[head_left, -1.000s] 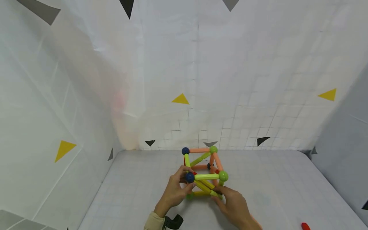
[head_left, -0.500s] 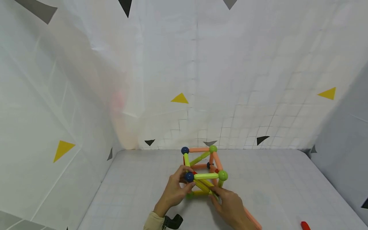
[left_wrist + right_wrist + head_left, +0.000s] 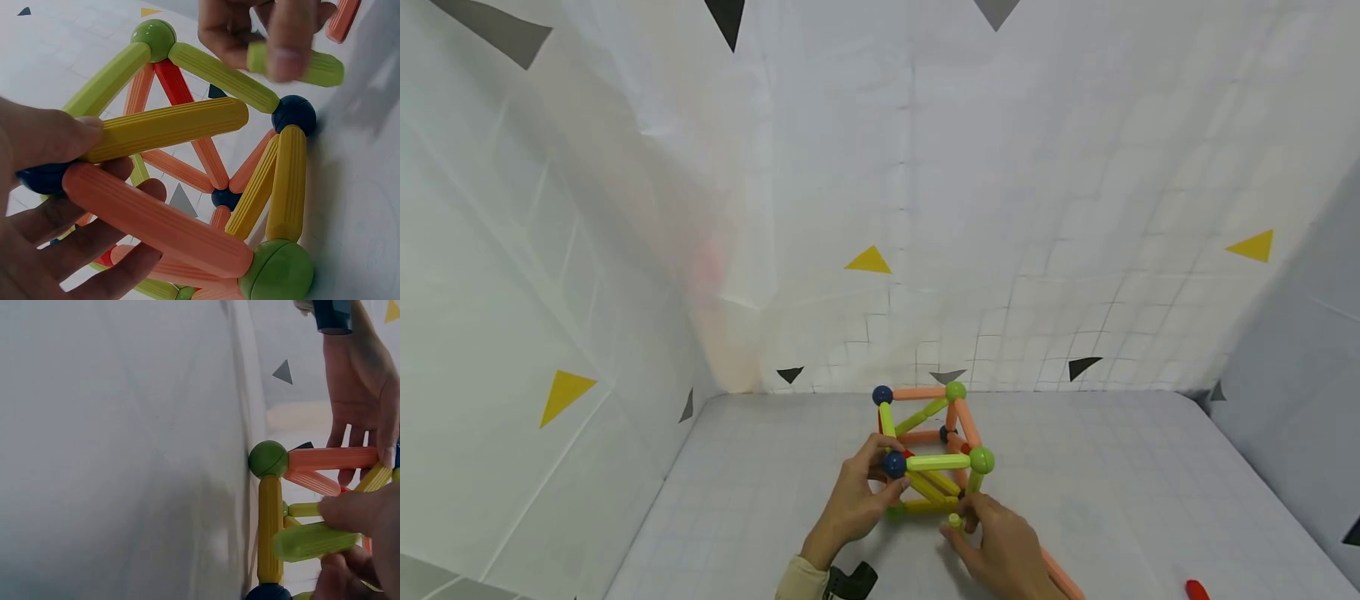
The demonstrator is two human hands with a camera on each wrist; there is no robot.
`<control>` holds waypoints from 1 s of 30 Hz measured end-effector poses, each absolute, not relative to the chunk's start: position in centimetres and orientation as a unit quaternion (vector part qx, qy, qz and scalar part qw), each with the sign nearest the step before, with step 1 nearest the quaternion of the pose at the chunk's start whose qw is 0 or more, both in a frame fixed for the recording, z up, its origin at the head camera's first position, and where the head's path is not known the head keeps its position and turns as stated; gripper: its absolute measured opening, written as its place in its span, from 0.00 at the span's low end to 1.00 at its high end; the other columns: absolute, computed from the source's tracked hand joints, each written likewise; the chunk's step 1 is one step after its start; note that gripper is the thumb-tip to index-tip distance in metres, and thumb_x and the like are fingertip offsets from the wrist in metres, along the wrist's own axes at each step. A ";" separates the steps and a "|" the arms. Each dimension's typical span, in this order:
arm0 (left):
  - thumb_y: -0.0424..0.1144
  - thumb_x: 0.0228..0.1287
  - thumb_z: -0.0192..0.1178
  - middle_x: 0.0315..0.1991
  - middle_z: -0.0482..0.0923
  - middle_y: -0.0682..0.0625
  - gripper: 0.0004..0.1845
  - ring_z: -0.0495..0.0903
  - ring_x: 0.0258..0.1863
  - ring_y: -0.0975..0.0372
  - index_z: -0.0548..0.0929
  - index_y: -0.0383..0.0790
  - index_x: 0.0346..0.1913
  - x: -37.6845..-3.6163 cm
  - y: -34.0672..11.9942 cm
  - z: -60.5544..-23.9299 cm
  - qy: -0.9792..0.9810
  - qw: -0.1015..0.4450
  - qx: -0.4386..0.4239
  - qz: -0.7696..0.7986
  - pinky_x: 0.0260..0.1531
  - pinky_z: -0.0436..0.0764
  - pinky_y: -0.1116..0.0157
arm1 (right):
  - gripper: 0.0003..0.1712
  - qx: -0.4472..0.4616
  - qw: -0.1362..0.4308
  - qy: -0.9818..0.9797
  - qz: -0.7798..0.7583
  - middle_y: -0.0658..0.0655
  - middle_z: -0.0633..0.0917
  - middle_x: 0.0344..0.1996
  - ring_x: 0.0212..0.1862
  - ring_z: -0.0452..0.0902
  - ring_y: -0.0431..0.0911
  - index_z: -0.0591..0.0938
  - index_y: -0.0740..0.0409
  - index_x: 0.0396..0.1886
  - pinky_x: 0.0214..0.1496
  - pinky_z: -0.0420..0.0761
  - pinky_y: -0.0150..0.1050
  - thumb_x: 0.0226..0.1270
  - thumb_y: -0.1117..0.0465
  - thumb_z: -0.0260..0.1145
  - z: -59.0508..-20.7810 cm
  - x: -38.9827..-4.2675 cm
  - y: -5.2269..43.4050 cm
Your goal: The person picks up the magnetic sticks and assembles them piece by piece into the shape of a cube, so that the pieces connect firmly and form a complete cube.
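A cube-like frame of magnetic building sticks and balls (image 3: pixel 938 462) stands on the table. My left hand (image 3: pixel 853 500) grips its near upper left corner, around a dark blue ball (image 3: pixel 895 464). There the thumb lies on a yellow stick (image 3: pixel 169 128), whose other end appears free in the left wrist view. Between thumb and fingers my right hand (image 3: pixel 1003 542) pinches a short light green stick (image 3: pixel 315 541), just in front of the frame's lower right corner. That stick is apart from the frame. Fingers partly hide the left corner.
A salmon stick (image 3: pixel 1062 575) lies beside the right forearm. Farther right, a red piece (image 3: pixel 1197 590) sits at the bottom edge of the head view. White sheeted walls (image 3: pixel 1000 208) rise behind and on both sides.
The right hand has drawn the short light green stick away from the yellow stick's end, towards me and slightly down. The left hand and the frame stay in place.
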State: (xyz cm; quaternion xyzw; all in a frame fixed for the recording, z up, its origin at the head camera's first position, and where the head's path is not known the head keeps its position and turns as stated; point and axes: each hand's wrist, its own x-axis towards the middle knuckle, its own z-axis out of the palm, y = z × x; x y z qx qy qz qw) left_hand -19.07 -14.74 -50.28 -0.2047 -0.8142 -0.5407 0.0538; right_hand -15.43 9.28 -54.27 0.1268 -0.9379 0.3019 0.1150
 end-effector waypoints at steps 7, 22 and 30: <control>0.36 0.69 0.72 0.49 0.89 0.50 0.23 0.85 0.41 0.65 0.76 0.45 0.62 -19.0 -14.8 -50.4 -0.815 0.053 -0.206 -0.539 0.46 0.87 0.64 | 0.16 0.069 0.073 -0.911 0.399 0.40 0.83 0.22 0.18 0.70 0.30 0.79 0.46 0.39 0.24 0.73 0.30 0.60 0.62 0.79 -54.4 -15.0 10.4; 0.35 0.68 0.73 0.50 0.89 0.51 0.24 0.86 0.41 0.65 0.76 0.48 0.62 -19.1 -14.8 -50.5 -0.811 0.055 -0.210 -0.543 0.46 0.87 0.66 | 0.18 0.076 0.115 -0.921 0.364 0.49 0.92 0.45 0.50 0.90 0.48 0.88 0.48 0.49 0.51 0.88 0.51 0.61 0.66 0.80 -55.3 -15.3 9.1; 0.35 0.68 0.73 0.49 0.89 0.51 0.23 0.86 0.40 0.66 0.76 0.49 0.62 -19.1 -14.7 -50.6 -0.810 0.058 -0.213 -0.543 0.45 0.87 0.64 | 0.24 0.086 0.117 -0.925 0.350 0.49 0.92 0.45 0.47 0.90 0.45 0.88 0.51 0.53 0.51 0.87 0.50 0.56 0.66 0.82 -55.4 -16.0 8.1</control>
